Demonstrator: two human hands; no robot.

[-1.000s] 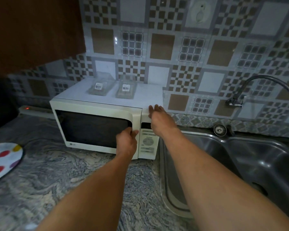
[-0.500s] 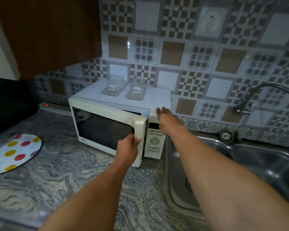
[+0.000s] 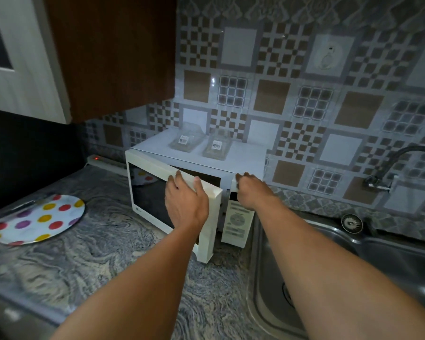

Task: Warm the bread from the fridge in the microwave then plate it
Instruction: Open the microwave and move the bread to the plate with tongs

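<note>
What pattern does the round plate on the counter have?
The plate is white with red, yellow and purple dots; head view.
</note>
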